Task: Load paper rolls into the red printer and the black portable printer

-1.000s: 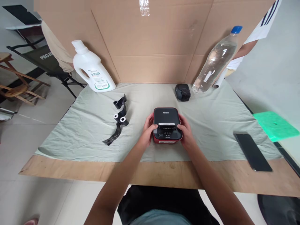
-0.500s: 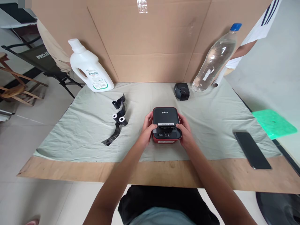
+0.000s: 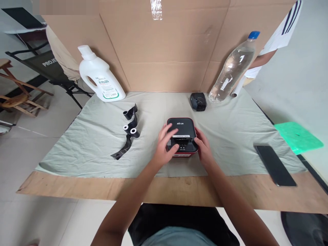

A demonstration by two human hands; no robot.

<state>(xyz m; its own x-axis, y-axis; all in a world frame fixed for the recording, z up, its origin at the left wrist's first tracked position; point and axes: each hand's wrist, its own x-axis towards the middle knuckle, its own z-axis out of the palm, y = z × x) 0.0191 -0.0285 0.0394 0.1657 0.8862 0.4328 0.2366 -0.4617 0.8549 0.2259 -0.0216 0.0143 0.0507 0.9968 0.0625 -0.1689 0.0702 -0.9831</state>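
Observation:
A small black and red label printer (image 3: 182, 128) rests on the grey-green cloth in front of me. My left hand (image 3: 165, 145) is open, its fingers spread over the printer's left side and top; whether they touch it I cannot tell. On the other side, my right hand (image 3: 203, 145) grips the printer's right edge, thumb on top and fingers along the side. Left of the printer lie several small black rolls (image 3: 135, 132), with a strip of black film (image 3: 123, 148) trailing toward me. Behind the printer stands a small black box-like device (image 3: 198, 101).
A white detergent bottle (image 3: 101, 80) and a clear water bottle (image 3: 234, 70) lean at the back against a cardboard panel (image 3: 164, 41). A phone (image 3: 275, 165) lies at right near a green sheet (image 3: 298, 137). People are partly visible behind the panel.
My left hand has let go of the printer's left edge and risen over its top with fingers spread. The right hand stays on the printer, which has hardly moved.

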